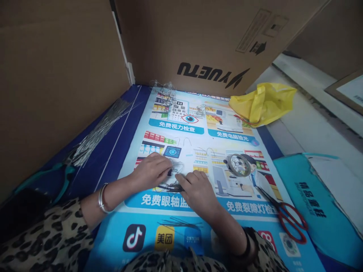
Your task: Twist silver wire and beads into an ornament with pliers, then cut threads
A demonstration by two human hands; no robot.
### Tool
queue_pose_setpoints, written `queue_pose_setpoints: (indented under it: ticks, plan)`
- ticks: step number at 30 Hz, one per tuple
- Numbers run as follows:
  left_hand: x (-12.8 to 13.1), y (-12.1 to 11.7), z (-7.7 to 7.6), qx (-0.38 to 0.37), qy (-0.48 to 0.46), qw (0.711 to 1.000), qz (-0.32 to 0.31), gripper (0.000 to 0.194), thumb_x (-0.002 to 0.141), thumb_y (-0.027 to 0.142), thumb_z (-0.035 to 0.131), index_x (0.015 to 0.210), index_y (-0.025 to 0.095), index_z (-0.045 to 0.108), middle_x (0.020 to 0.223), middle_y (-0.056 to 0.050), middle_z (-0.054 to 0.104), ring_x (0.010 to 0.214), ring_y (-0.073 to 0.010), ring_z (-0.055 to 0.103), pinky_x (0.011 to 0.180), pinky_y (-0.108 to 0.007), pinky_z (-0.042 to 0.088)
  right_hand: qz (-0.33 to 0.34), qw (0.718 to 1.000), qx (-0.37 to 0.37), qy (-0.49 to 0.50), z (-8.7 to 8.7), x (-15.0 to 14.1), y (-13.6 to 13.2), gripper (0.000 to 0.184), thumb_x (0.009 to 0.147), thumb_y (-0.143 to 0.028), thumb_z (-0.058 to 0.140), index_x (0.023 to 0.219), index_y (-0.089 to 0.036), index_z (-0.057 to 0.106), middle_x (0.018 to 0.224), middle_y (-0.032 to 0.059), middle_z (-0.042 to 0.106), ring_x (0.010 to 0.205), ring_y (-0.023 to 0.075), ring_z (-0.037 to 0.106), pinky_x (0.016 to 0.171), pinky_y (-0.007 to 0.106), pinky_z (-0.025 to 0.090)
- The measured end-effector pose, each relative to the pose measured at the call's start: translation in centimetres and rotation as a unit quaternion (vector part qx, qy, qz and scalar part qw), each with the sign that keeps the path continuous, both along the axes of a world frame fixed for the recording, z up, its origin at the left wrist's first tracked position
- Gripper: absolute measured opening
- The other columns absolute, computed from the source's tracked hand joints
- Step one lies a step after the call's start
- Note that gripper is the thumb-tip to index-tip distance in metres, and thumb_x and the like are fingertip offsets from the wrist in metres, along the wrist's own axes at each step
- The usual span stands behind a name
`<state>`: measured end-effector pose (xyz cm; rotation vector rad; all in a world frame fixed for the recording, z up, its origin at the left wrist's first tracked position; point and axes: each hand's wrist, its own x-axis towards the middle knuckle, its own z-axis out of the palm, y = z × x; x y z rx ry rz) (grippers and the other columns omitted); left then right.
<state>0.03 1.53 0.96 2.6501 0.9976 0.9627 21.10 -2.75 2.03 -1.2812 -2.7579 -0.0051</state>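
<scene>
My left hand (154, 169) and my right hand (197, 189) meet over the middle of a printed poster. Fingers of both pinch a small bent wire piece (177, 169) with thin loops; its exact shape is hard to make out. A few curved wire bits (185, 141) lie just beyond the hands. Closer to my body rest several dark straight wires (180, 223). Farther back is a tangled pile of shaped wire pieces (166, 92), with a smaller clump (200, 110) beside it.
A bundle of straight wires (102, 130) and teal-handled pliers (64, 172) lie left. To the right are a round, roll-like item (239, 165), red-handled scissors (290, 219), a yellow plastic bag (263, 104) and a teal bag (312, 196). Cardboard (181, 41) walls the back and left.
</scene>
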Motion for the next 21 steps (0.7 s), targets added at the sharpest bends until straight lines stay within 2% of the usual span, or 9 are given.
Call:
queue_pose_setpoints:
  ticks: [10,21]
  plan:
    - [0.3,-0.3,0.9,0.000,0.018,1.000,0.014,0.013,0.086,0.014,0.048,0.082,0.017,0.060,0.074,-0.001,0.065,0.070,-0.0137,0.056,0.076,-0.034,0.039,0.018,0.999,-0.033,0.015,0.3,0.4,0.5,0.039,0.076,-0.021,0.061,0.114,-0.019,0.055,0.090,0.0073,0.055,0.083,0.0223,0.043,0.075,0.035,0.030]
    - [1.3,0.3,0.6,0.024,0.094,0.995,0.001,0.023,0.089,0.018,0.044,0.071,0.018,0.058,0.064,0.000,0.055,0.068,-0.0143,0.047,0.077,-0.034,0.034,0.009,0.997,-0.053,0.049,0.1,0.3,0.8,0.034,0.076,-0.018,0.056,0.110,-0.018,0.057,0.091,0.0081,0.052,0.086,0.0221,0.042,0.077,0.035,0.032]
